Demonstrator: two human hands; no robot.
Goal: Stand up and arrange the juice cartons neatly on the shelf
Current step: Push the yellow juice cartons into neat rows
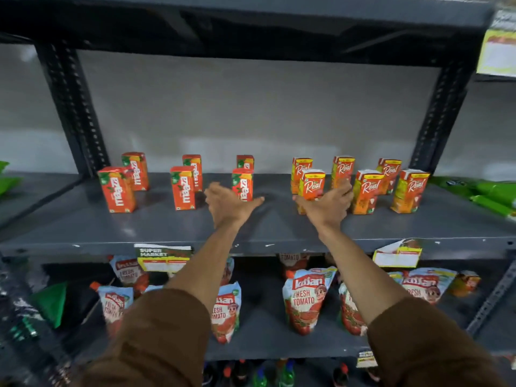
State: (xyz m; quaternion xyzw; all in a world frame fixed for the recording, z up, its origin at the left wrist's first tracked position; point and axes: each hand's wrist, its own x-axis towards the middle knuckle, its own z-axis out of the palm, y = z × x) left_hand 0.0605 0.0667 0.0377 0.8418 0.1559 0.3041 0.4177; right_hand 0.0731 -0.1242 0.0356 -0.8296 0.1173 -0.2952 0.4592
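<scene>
Grey shelf (pixel 139 224) bearing upright juice cartons in two rows: the right hand (pixel 325 209) wraps around the front Real carton (pixel 312 185), while the left hand (pixel 227 203), fingers spread and holding nothing, hovers just before the front Maaza carton (pixel 242 184).

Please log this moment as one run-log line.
cartons upright | left hand open, free | right hand on Real carton | shelf

Orange juice cartons (pixel 183 187) stand upright in two rows on the shelf (pixel 167 227).
</scene>
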